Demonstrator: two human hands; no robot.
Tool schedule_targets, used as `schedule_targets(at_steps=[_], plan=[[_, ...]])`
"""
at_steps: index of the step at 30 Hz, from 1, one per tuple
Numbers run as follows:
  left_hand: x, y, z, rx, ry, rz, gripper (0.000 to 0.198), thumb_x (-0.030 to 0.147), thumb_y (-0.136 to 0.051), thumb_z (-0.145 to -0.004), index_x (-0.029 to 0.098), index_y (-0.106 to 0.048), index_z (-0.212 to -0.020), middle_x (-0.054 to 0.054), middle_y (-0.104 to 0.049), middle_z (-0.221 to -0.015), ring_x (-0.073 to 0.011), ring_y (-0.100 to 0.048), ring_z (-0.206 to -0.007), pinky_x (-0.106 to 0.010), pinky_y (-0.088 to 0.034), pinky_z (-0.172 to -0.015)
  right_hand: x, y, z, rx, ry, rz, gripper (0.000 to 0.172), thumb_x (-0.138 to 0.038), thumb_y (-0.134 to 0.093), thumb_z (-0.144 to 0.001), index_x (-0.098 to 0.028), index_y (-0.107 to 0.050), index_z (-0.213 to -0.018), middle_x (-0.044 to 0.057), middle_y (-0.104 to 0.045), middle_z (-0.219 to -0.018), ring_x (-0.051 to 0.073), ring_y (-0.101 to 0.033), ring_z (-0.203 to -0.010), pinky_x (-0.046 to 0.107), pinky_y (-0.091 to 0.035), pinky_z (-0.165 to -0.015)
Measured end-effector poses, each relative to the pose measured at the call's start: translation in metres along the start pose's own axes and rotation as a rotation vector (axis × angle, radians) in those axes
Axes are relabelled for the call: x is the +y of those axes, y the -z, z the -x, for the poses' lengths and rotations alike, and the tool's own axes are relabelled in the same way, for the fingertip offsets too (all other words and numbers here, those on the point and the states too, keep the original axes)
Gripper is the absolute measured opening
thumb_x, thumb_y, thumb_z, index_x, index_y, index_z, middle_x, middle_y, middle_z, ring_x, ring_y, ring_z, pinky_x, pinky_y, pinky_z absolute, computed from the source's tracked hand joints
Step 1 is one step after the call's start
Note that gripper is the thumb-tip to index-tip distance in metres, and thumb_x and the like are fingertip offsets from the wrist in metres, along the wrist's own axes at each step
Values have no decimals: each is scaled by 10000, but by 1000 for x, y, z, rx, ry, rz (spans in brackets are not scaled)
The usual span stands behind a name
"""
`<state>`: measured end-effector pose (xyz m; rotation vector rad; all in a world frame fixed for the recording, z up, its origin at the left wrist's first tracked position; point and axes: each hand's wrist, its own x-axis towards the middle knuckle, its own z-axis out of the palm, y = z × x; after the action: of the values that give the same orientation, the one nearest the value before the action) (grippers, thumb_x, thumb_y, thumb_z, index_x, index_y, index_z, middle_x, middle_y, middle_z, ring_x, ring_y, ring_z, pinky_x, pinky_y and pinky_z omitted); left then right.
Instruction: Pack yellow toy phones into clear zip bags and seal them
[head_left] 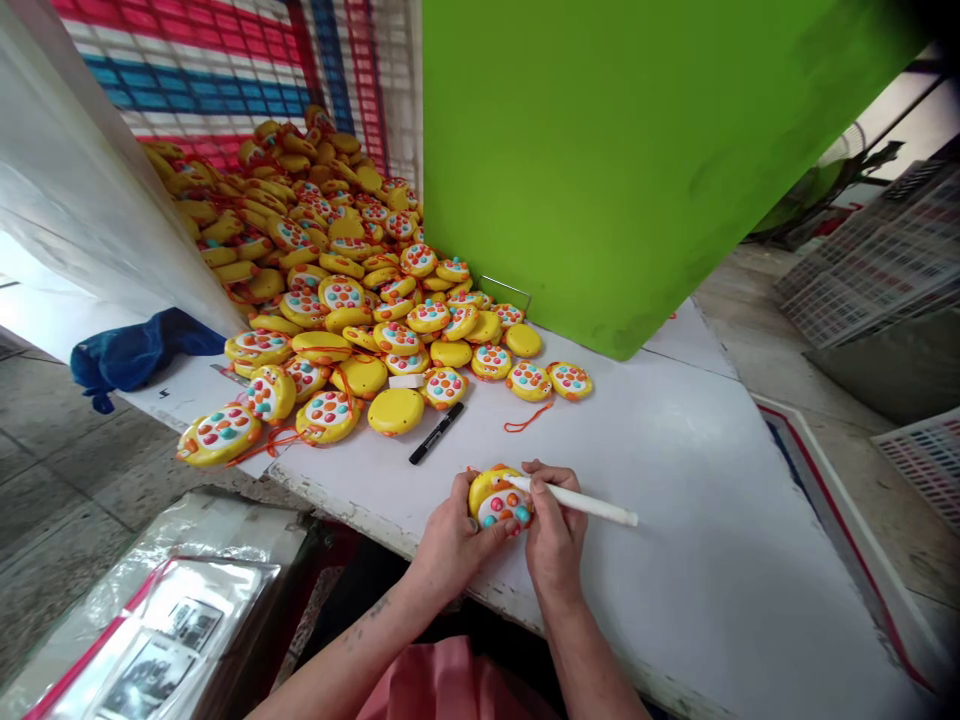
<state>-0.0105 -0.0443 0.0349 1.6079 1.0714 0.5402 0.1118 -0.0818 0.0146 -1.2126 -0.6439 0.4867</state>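
Observation:
A yellow toy (480, 492) with a white face and coloured round bumps is gripped in my left hand (457, 535), thumb across its front edge. My right hand (553, 530) holds a white marker pen (592, 504) between thumb and fingers. The pen's tip meets or comes very close to the upper part of the toy; exact contact cannot be made out. Beyond my hands lies a black marker (436, 434). Past it, a small white block (406, 381) rests among more toys.
A large heap of the same yellow toys (337, 290) spreads from the back left. A green panel (585, 170) stands behind the white table (675, 440). Blue cloth (142, 355) lies at the left edge; a wrapped box (172, 620) sits below left. White crates (877, 240) stand at right.

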Motion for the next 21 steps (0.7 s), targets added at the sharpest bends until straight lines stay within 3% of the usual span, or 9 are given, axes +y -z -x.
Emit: schedule_targets(at_steps=[10,17,21], plan=[[1,1,0,2,-8,4,578,475,-661,-739,209,-417,-1190,-37,-673,-1010,-217,-634,-876,-296,-474,-747,1,-1,0,46,-23,6,137,-343,-586,-826,-209,-578,-853,23,-609,-937,209,-539,-1015,407,-380,-942],[-1,0,0,-2,-8,24,568,470,-662,-744,213,-413,-1185,-35,-672,-997,-220,-631,-873,-304,-470,-741,-1,1,1,-16,1,-41,126,-326,-588,-818,-203,-564,-802,19,-599,-913,204,-541,-998,442,-353,-984],[-2,2,0,2,-10,39,588,478,-672,-733,207,-422,-1191,-45,-669,-1018,-223,-628,-884,-309,-473,-753,-9,-2,0,65,-38,16,171,-370,-568,-841,-204,-560,-880,24,-607,-875,208,-574,-954,410,-428,-908]])
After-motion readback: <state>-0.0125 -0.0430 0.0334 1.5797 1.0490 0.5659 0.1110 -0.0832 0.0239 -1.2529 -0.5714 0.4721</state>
